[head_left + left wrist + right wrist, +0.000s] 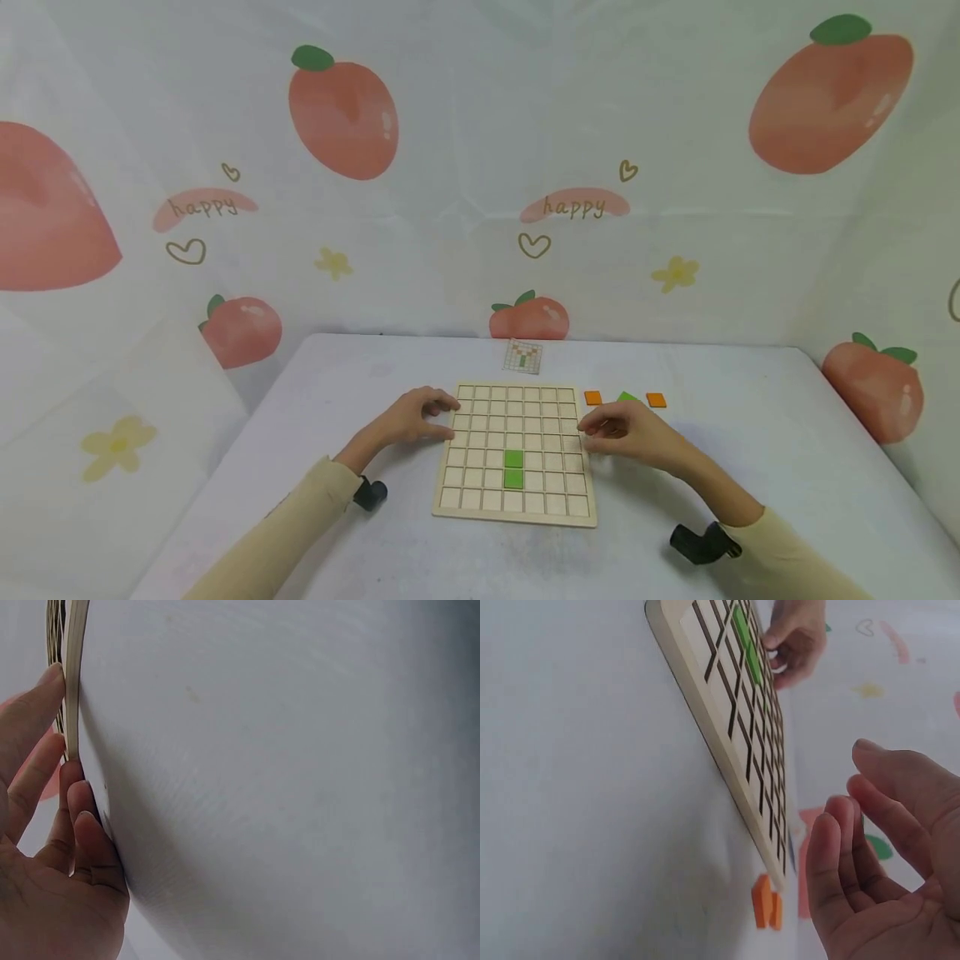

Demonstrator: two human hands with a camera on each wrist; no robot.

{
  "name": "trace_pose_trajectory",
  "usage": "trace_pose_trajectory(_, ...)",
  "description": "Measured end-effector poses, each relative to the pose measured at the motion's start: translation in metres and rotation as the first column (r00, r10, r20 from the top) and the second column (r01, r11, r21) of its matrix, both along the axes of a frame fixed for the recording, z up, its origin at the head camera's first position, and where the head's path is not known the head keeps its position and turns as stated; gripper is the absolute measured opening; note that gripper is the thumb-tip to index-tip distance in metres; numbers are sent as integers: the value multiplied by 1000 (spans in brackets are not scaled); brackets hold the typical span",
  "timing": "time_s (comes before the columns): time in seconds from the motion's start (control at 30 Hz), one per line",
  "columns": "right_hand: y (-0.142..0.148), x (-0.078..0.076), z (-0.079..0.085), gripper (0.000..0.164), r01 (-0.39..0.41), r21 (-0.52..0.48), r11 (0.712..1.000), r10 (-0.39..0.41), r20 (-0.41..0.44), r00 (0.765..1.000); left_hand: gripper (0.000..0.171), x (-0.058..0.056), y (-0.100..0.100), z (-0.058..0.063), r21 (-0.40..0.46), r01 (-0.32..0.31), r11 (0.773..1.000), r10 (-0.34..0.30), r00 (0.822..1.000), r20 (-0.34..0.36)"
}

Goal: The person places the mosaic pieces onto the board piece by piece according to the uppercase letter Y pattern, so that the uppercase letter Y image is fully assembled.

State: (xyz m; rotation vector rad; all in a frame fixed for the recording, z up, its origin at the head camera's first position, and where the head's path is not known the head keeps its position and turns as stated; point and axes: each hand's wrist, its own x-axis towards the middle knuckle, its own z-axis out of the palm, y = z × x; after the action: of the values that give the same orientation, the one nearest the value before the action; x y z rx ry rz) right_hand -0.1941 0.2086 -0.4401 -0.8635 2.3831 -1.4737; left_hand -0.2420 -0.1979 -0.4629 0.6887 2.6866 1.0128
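A square wooden grid board point(472, 457) lies flat on the table, with two green tiles point(513, 468) in neighbouring cells of its middle column. On its left edge rest the thumb and fingers of my left hand point(412, 416); the left wrist view shows the fingertips against the wooden rim point(73, 690). Beside the right edge hovers my right hand point(630, 429), fingers loosely bent. In the right wrist view its thumb stands apart from the fingers and nothing is between them. Behind this hand lies another green tile point(627, 397), partly hidden, between two orange tiles, one left point(593, 398) and one right point(656, 400).
A small printed card point(522, 357) with a coloured grid pattern lies behind the board. The white table point(750, 433) meets a hanging cloth point(450, 275) with fruit prints at its back. A black wrist strap device point(701, 544) sits by the right sleeve, another point(370, 493) by the left.
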Motion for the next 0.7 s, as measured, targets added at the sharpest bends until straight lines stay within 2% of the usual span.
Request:
trace_pose_trajectory(0.2, 23, 5, 6, 26, 40, 6, 999, -40, 19, 999, 43, 2, 2, 1, -6, -17, 1000, 17, 1000, 10)
trace_pose_trajectory(0.37, 38, 7, 10, 27, 63, 17, 998, -63, 9, 998, 43, 3, 2, 2, -5, -4, 1000, 4, 1000, -3)
trace_pose_trajectory(0.7, 67, -4, 6, 29, 103, 67, 992, -103, -3, 995, 43, 0, 1, 0, -15, -6, 1000, 6, 1000, 10)
